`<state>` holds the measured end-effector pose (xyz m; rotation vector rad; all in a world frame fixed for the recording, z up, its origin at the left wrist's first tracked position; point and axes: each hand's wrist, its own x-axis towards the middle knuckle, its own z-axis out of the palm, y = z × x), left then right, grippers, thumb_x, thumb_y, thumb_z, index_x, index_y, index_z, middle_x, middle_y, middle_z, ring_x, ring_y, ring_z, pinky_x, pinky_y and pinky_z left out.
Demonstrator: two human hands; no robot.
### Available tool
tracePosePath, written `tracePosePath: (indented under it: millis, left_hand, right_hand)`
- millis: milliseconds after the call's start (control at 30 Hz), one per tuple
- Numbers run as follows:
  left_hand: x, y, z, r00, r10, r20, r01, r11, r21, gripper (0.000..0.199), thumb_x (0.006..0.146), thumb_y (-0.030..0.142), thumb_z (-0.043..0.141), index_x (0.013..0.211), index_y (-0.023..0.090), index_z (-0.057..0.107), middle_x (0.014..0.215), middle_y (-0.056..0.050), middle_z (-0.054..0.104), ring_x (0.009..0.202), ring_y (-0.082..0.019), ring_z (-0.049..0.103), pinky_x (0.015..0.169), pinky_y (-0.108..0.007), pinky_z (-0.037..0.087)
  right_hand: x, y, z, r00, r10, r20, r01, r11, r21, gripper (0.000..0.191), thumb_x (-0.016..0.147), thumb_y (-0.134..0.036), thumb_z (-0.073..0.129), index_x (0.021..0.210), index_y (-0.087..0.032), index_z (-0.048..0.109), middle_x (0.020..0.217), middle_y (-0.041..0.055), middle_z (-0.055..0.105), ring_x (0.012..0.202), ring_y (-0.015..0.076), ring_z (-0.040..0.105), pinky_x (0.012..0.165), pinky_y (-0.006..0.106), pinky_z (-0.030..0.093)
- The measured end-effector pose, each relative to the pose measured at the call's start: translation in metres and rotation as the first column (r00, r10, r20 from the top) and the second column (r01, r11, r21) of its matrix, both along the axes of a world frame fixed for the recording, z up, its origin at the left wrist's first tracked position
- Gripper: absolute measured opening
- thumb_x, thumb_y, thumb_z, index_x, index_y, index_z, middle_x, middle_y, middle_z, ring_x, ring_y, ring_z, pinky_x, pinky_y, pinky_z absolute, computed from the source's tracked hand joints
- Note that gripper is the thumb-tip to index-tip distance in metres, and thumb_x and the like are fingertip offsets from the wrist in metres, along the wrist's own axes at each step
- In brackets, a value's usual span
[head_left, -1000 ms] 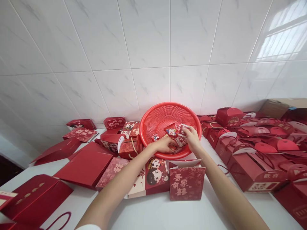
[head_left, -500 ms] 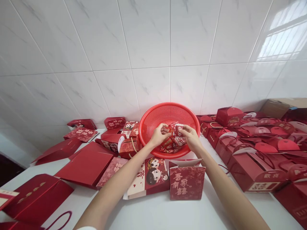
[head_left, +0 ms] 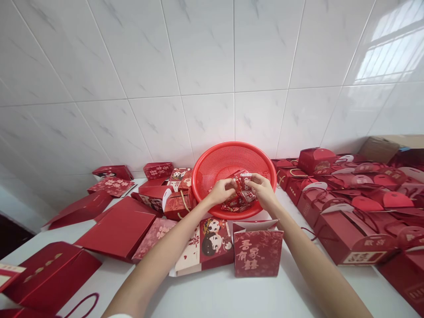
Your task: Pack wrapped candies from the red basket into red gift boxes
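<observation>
Over the red plastic colander (head_left: 212, 163), my right hand (head_left: 264, 190) pinches a small shiny red packet (head_left: 244, 178) with a white dotted edge. My left hand (head_left: 222, 191) is at the left of the packet, its fingers curled and closed. Red wrapping shows by those fingertips, but what they hold is partly hidden. Below both hands, small red wrapped packets (head_left: 236, 204) lie heaped in the colander's bottom. In front of the colander stands a red paper box (head_left: 258, 251) with its top open. Beside it lies a box with cartoon figures (head_left: 215, 243), partly behind my left forearm.
Many closed red gift boxes (head_left: 354, 234) crowd the right side of the white table (head_left: 212, 293). Flattened and partly folded red boxes (head_left: 115, 227) spread over the left. A brown cardboard carton (head_left: 380, 150) stands at the far right, and a tiled wall (head_left: 212, 115) rises behind.
My left hand has moved slightly down, its fingers curling in more closely. My right hand stays almost in place with the red packet. The boxes and colander have not moved.
</observation>
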<state>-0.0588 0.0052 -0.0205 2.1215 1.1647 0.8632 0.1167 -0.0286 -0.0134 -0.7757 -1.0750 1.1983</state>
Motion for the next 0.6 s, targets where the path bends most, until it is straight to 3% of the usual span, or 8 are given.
tracePosePath:
  millis: [167, 267, 433, 600]
  left_hand:
    - [-0.001, -0.006, -0.002, 0.960, 0.049, -0.275, -0.050, 0.999, 0.005, 0.011, 0.064, 0.011, 0.062, 0.063, 0.020, 0.068, 0.060, 0.001, 0.066, 0.060, -0.017, 0.061, 0.064, -0.026, 0.045]
    - [0.001, -0.011, 0.001, 0.926, 0.057, -0.373, -0.048, 0.998, 0.033, 0.012, 0.062, 0.011, 0.062, 0.059, 0.022, 0.066, 0.057, 0.002, 0.063, 0.062, -0.018, 0.061, 0.063, -0.025, 0.042]
    - [0.004, -0.012, 0.004, 0.894, 0.003, -0.447, 0.005, 1.000, 0.016, 0.005, 0.060, 0.017, 0.070, 0.061, 0.021, 0.068, 0.068, -0.003, 0.067, 0.074, -0.023, 0.064, 0.064, -0.027, 0.043]
    - [0.005, -0.007, 0.001, 0.884, -0.078, -0.461, 0.056, 0.997, -0.060, 0.012, 0.062, 0.011, 0.066, 0.055, 0.020, 0.064, 0.061, -0.003, 0.065, 0.069, -0.023, 0.063, 0.063, -0.028, 0.043]
  right_hand:
    - [-0.001, 0.003, -0.003, 0.998, -0.042, -0.050, 0.042, 0.999, -0.013, 0.026, 0.058, -0.031, 0.083, 0.080, -0.023, 0.071, 0.086, 0.0000, 0.072, 0.084, 0.0180, 0.063, 0.079, 0.031, 0.048]
    - [0.001, 0.004, -0.004, 0.995, -0.049, -0.091, 0.046, 0.998, -0.031, 0.026, 0.057, -0.031, 0.084, 0.078, -0.023, 0.070, 0.083, -0.0011, 0.071, 0.080, 0.0165, 0.062, 0.074, 0.029, 0.048]
    - [0.008, 0.004, -0.002, 0.986, -0.020, -0.168, 0.006, 0.997, -0.083, 0.030, 0.056, -0.031, 0.086, 0.076, -0.022, 0.066, 0.077, -0.0018, 0.069, 0.071, 0.0153, 0.062, 0.063, 0.027, 0.048]
    - [0.014, 0.005, 0.000, 0.973, 0.016, -0.232, -0.042, 0.993, -0.106, 0.033, 0.055, -0.031, 0.088, 0.074, -0.023, 0.063, 0.074, -0.0023, 0.068, 0.069, 0.0155, 0.062, 0.063, 0.029, 0.050]
